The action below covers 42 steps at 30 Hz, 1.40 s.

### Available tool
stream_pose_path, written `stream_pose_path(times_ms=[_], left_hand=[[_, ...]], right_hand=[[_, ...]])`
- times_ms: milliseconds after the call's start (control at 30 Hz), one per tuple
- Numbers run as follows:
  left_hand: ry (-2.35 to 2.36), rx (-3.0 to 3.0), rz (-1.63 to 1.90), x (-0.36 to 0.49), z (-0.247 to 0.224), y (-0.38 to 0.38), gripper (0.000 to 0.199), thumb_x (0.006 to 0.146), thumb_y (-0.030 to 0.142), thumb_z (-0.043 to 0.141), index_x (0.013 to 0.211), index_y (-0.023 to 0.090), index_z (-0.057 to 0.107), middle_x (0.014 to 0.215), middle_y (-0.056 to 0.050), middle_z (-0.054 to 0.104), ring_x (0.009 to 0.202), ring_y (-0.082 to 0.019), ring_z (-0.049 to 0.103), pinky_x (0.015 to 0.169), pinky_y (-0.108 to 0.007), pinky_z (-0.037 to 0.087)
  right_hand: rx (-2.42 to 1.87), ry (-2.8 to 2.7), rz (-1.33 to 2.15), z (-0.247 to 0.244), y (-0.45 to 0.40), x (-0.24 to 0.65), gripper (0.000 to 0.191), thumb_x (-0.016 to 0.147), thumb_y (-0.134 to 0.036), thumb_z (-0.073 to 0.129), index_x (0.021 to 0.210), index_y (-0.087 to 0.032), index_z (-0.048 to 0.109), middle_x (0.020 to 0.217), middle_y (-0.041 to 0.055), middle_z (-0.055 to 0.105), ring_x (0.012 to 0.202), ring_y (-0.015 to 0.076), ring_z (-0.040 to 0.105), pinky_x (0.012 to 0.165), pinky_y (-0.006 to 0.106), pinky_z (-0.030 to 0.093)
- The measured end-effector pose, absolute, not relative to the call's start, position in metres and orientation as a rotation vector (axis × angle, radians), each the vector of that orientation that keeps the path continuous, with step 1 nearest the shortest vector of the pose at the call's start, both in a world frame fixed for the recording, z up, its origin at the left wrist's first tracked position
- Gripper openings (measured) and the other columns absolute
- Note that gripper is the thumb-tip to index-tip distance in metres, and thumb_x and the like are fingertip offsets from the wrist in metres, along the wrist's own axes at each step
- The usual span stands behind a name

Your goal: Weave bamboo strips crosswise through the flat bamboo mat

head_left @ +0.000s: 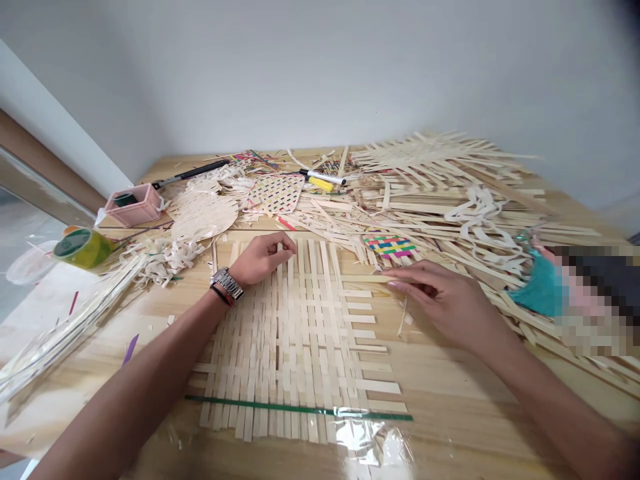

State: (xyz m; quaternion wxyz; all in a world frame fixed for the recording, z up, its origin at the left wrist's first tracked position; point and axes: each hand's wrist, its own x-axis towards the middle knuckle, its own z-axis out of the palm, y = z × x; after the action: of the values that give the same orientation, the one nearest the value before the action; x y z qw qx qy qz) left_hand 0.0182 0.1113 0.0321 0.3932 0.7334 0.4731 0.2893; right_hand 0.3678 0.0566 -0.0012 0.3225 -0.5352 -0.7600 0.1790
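Observation:
A half-woven mat of pale bamboo strips [300,333] lies flat on the table before me, its strip ends sticking out on the right and far sides. My right hand [445,293] pinches the right end of a bamboo strip [367,279] that runs across the mat near its far edge. At the mat's far left part rests my left hand [263,260], fingers curled in over the upright strips; what they grip is hidden. A green strip [295,407] crosses the near edge, with shiny clear tape [357,433] over its right part.
Loose bamboo strips [345,217] and coloured woven pieces [390,245] pile up behind the mat. At left are a pink basket [135,208], a yellow tape roll [85,248] and a strip bundle [80,320]. Markers [324,177] lie at the back, before the wall.

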Motion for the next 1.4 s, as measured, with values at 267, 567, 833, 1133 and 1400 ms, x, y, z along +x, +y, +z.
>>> stream_pose_path(times_ms=[267, 567, 833, 1133, 1400], left_hand=[[1.191, 1.858, 0.744, 0.0193, 0.0326, 0.1110, 0.020, 0.086, 0.034, 0.059, 0.090, 0.017, 0.069, 0.076, 0.000, 0.065, 0.059, -0.012, 0.053, 0.056, -0.025, 0.040], [1.229, 1.782, 0.760, 0.0198, 0.0272, 0.1119, 0.033, 0.080, 0.046, 0.079, 0.079, 0.020, 0.060, 0.057, 0.006, 0.043, 0.053, -0.010, 0.034, 0.051, -0.024, 0.023], [1.218, 1.832, 0.748, 0.0195, 0.0265, 0.1134, 0.039, 0.085, 0.053, 0.076, 0.078, 0.020, 0.057, 0.061, 0.006, 0.045, 0.057, -0.011, 0.036, 0.053, -0.025, 0.027], [1.222, 1.859, 0.790, 0.0189, 0.0250, 0.1141, 0.027, 0.088, 0.042, 0.071, 0.083, 0.020, 0.058, 0.066, 0.005, 0.048, 0.058, -0.011, 0.038, 0.056, -0.026, 0.029], [1.179, 1.897, 0.842, 0.0186, 0.0234, 0.1158, 0.027, 0.088, 0.041, 0.072, 0.082, 0.019, 0.059, 0.079, 0.002, 0.054, 0.063, -0.011, 0.042, 0.061, -0.028, 0.034]], right_hand=[[-1.398, -1.986, 0.480, -0.0015, 0.0571, 0.3674, 0.037, 0.099, -0.059, 0.060, 0.104, -0.031, 0.083, 0.105, 0.0074, 0.079, 0.082, 0.0251, 0.072, 0.069, 0.040, 0.054], [-1.398, -1.974, 0.504, -0.0002, 0.0552, 0.3672, 0.040, 0.099, -0.062, 0.058, 0.107, -0.031, 0.083, 0.101, 0.0070, 0.077, 0.076, 0.0230, 0.069, 0.065, 0.038, 0.051], [-1.410, -1.969, 0.511, -0.0013, 0.0553, 0.3674, 0.041, 0.099, -0.061, 0.060, 0.107, -0.030, 0.083, 0.103, 0.0075, 0.078, 0.079, 0.0234, 0.071, 0.066, 0.038, 0.052], [-1.407, -1.970, 0.515, -0.0024, 0.0554, 0.3680, 0.039, 0.099, -0.061, 0.060, 0.108, -0.030, 0.083, 0.105, 0.0068, 0.077, 0.081, 0.0236, 0.072, 0.068, 0.039, 0.053], [-1.419, -1.971, 0.514, -0.0043, 0.0556, 0.3681, 0.040, 0.100, -0.060, 0.059, 0.109, -0.030, 0.083, 0.106, 0.0073, 0.078, 0.080, 0.0229, 0.071, 0.066, 0.038, 0.051]])
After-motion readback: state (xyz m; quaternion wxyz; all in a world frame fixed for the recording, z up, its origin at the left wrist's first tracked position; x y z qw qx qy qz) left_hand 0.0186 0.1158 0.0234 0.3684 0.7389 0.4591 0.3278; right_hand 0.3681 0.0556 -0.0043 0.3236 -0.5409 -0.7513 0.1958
